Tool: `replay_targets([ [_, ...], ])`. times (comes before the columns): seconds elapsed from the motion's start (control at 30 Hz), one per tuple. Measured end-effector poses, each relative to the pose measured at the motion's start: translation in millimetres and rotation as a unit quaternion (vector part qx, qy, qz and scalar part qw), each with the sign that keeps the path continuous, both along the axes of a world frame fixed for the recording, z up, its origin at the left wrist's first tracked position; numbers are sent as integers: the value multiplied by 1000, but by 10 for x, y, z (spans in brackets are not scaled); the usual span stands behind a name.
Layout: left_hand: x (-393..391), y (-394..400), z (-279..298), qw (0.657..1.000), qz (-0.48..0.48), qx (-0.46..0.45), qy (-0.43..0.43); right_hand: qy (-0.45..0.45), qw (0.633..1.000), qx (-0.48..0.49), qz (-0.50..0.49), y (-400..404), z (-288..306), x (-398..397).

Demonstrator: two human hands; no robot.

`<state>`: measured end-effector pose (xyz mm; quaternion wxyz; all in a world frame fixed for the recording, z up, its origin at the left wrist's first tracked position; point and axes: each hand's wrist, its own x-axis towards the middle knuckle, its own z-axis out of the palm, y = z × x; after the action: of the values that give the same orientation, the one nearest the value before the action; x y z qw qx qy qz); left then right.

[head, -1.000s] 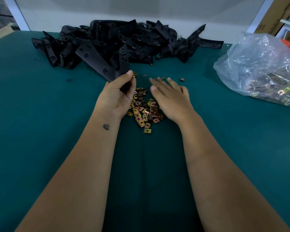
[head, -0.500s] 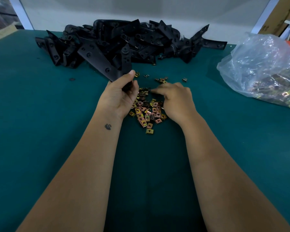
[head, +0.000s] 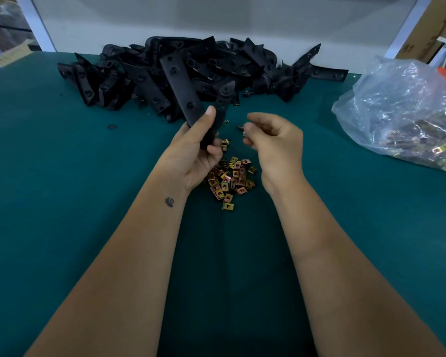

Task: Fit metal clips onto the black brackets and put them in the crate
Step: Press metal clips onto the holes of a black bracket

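Your left hand (head: 196, 150) grips a flat, matte black bracket (head: 183, 83), raised above the green mat (head: 62, 202). Your right hand (head: 276, 143) pinches something small, too blurred to name. Loose brass-toned square clips (head: 229, 179) lie between your wrists; bracket heap (head: 144, 73) behind.

Left hand (head: 193, 150) clenched; right hand (head: 276, 143) pinched
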<state>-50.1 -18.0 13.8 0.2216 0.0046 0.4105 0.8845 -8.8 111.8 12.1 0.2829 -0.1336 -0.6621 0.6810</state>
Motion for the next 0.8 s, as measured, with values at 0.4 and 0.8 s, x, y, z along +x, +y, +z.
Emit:
replay_targets([
  [0.4, 37, 20, 6, 998, -9, -47, 37, 87, 933, -331, 112, -184, 114, 57],
  [0.8, 67, 30, 13, 997, -20, -43, 58, 84, 938, -311, 126, -200, 82, 39],
])
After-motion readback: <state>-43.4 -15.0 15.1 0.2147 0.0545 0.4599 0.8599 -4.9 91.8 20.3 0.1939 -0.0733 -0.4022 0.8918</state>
